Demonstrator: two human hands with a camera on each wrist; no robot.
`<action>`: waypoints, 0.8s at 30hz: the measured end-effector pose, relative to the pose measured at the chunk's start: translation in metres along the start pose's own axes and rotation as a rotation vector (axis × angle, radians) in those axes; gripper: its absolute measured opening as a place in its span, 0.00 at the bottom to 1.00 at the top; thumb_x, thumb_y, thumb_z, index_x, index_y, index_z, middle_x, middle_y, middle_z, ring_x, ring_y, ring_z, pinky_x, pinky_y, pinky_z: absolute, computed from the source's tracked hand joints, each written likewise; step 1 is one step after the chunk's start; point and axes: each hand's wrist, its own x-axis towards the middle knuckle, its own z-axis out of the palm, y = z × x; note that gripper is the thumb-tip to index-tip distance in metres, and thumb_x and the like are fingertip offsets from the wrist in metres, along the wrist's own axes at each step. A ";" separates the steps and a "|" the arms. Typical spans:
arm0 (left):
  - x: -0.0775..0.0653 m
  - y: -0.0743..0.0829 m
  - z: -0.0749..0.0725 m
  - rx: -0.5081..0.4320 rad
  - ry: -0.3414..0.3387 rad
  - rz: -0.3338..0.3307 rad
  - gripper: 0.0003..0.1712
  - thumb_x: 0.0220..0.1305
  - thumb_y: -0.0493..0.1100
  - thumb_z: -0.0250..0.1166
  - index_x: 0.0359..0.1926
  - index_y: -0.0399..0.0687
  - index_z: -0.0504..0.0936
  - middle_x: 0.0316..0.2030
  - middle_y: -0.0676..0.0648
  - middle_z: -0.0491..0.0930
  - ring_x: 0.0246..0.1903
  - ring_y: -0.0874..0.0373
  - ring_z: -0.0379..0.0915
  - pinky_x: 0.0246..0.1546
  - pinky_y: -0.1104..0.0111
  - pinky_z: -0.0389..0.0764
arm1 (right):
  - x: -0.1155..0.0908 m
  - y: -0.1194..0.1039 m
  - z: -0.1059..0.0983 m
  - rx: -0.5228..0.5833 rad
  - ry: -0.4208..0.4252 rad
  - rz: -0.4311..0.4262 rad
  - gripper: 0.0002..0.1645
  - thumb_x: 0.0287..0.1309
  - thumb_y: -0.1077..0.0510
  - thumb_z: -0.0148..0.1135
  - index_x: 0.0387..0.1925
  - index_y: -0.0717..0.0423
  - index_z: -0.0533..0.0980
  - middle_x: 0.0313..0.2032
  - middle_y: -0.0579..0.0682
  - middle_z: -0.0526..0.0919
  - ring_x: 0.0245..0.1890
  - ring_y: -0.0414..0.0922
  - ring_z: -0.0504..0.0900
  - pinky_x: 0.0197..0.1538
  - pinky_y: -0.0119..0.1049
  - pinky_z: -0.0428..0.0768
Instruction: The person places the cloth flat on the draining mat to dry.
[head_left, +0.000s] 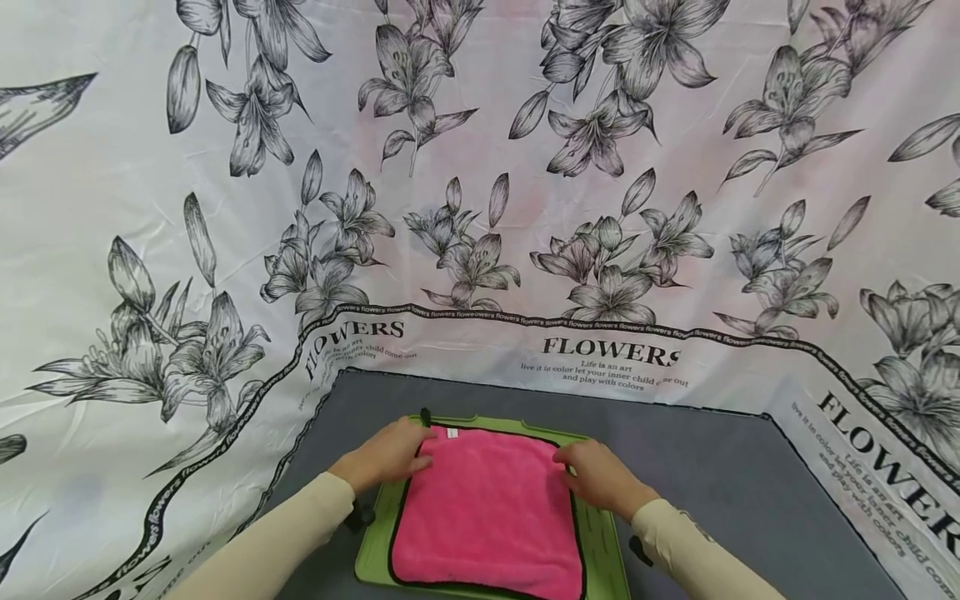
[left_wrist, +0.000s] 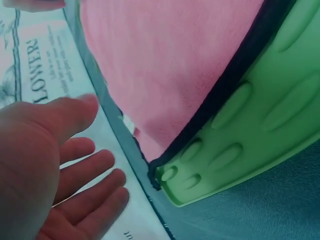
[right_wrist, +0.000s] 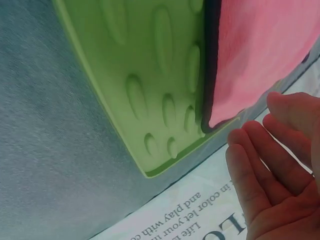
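A square pink cloth [head_left: 487, 508] with black edging lies flat on a green tray [head_left: 607, 550]. A small white tag [head_left: 452, 433] shows by its far left corner. My left hand [head_left: 392, 454] is at that corner; in the left wrist view its fingers are loosely bent beside the cloth, with nothing held. At the far right corner is my right hand [head_left: 600, 477], and the right wrist view shows its fingers loosely bent close to the cloth's corner, holding nothing. Raised oval bumps [right_wrist: 135, 95] cover the bare strip of the tray.
The tray stands on a dark grey table [head_left: 697, 475]. A white sheet [head_left: 480, 208] printed with black lilies and lettering rises behind and along both sides of the table.
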 end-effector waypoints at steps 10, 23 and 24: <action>0.026 -0.013 0.026 -0.003 0.103 -0.052 0.13 0.68 0.40 0.66 0.51 0.40 0.85 0.41 0.43 0.87 0.39 0.53 0.84 0.37 0.62 0.83 | 0.018 0.017 0.018 0.041 0.043 0.087 0.07 0.58 0.67 0.68 0.36 0.54 0.86 0.30 0.48 0.88 0.28 0.40 0.83 0.31 0.36 0.79; 0.043 -0.016 0.064 0.220 0.200 -0.219 0.22 0.67 0.41 0.66 0.15 0.53 0.74 0.16 0.53 0.72 0.19 0.61 0.70 0.21 0.68 0.73 | 0.030 0.022 0.043 0.002 0.032 0.309 0.12 0.62 0.65 0.64 0.27 0.47 0.84 0.23 0.43 0.82 0.23 0.39 0.78 0.27 0.37 0.75; 0.044 -0.015 0.065 0.237 0.207 -0.226 0.22 0.66 0.40 0.67 0.14 0.53 0.74 0.16 0.53 0.73 0.20 0.61 0.71 0.22 0.68 0.74 | 0.030 0.022 0.046 -0.017 0.036 0.310 0.12 0.61 0.65 0.65 0.26 0.47 0.84 0.24 0.42 0.83 0.24 0.39 0.79 0.28 0.37 0.76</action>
